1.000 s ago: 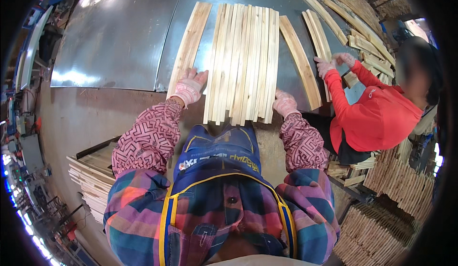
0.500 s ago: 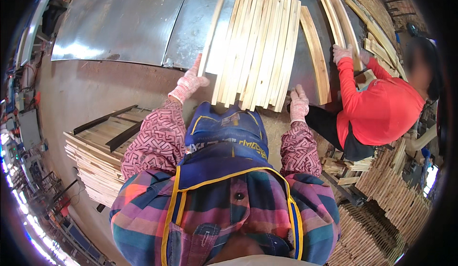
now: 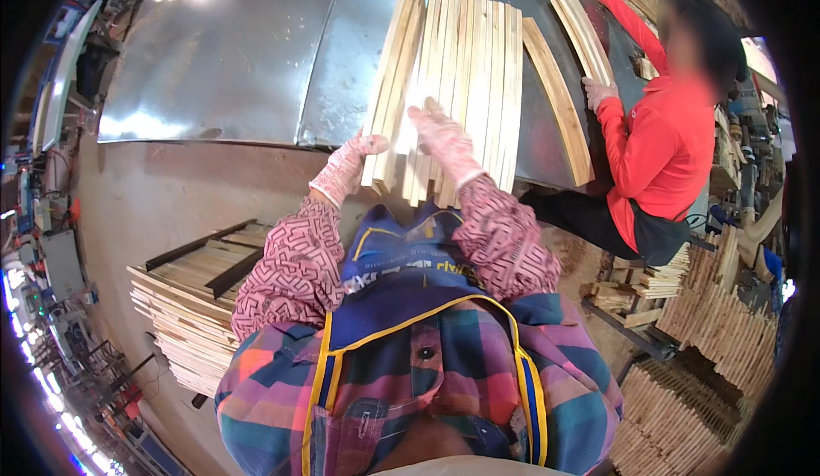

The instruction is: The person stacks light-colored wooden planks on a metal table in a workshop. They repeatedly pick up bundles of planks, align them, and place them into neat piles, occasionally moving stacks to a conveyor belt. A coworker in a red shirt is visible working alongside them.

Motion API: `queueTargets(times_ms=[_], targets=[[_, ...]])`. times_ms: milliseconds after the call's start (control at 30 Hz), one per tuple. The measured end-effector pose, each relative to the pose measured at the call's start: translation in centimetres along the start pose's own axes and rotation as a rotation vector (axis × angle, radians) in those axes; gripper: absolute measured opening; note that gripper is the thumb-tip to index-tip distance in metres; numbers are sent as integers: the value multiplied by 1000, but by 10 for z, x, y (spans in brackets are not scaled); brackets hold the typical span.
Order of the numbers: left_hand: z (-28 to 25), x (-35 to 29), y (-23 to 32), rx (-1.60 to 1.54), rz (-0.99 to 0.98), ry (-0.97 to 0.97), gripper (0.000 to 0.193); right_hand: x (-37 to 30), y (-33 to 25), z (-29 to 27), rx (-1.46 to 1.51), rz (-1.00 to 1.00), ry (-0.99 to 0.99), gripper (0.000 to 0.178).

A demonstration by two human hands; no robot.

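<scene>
A row of pale wooden strips (image 3: 487,75) lies side by side on the metal tabletop in front of me. At its left edge, a pair of strips (image 3: 395,75) stands slightly apart from the rest. My left hand (image 3: 348,165), in a pinkish knitted glove, is closed at the near end of this pair, thumb against the outer strip; its other fingers are partly hidden. My right hand (image 3: 444,141), gloved alike and slightly blurred, reaches over the near half of the row with fingers stretched out. Right of the row lies a single curved wooden piece (image 3: 559,100).
On the right, a co-worker in a red top (image 3: 653,147) has one gloved hand on curved strips (image 3: 585,36). A stack of boards (image 3: 184,322) with dark bars stands low on the left. More piled wood (image 3: 683,416) fills the lower right. The metal tabletop (image 3: 222,58) extends left.
My right hand has moved from beside the row's right to over the strips. The left strip has come nearer the row, now paired with another. The co-worker has straightened and reached farther away.
</scene>
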State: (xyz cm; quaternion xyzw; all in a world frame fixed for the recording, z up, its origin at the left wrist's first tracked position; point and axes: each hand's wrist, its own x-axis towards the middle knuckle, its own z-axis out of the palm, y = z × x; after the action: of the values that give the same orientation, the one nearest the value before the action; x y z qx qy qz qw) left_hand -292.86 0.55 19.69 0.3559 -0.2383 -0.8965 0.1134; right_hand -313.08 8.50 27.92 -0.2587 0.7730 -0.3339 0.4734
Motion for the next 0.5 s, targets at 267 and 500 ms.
queueTargets(times_ms=[267, 500], targets=[[11, -17, 2, 402, 2, 27, 94, -20, 13, 10, 356, -314, -15, 105], [-18, -7, -34, 385, -33, -44, 88, -14, 6, 18, 242, -416, 13, 109]])
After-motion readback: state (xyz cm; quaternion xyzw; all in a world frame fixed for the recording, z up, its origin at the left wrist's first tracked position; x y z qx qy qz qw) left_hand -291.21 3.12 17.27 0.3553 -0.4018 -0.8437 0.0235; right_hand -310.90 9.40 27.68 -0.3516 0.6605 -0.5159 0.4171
